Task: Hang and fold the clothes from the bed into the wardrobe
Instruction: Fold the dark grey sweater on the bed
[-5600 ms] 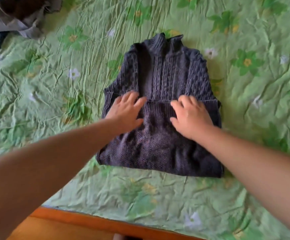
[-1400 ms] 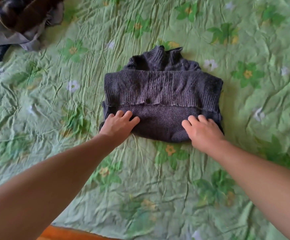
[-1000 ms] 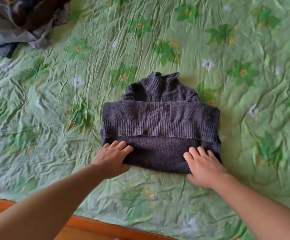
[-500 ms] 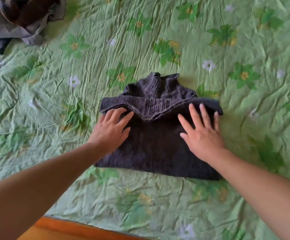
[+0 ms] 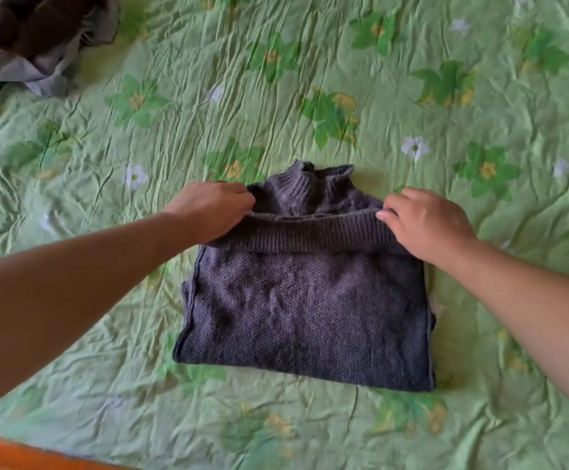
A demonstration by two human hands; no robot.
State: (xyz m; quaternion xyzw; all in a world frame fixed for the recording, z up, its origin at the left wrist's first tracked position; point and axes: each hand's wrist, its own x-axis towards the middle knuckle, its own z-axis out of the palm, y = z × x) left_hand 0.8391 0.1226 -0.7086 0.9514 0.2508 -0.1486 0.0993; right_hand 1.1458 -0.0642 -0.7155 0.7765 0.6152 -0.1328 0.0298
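Seen from the head, the dark sweater point(image 5: 307, 310) lies in the middle of the bed point(image 5: 310, 79), toward its near edge. Its ribbed hem point(image 5: 310, 232) has come up to just under the collar point(image 5: 307, 184) since a moment ago, so this fold looks nearly finished. The left hand point(image 5: 213, 212) and right hand point(image 5: 425, 222), pressed flat before, now each pinch one end of that hem with curled fingers; other clothes point(image 5: 32, 39) wait at the far left corner.

0.5 s ago: palms flat on sweater point(image 5: 307, 310). Now: left grip point(image 5: 213, 212) and right grip point(image 5: 425, 222) shifted up, pinching both ends of the ribbed hem point(image 5: 310, 232).
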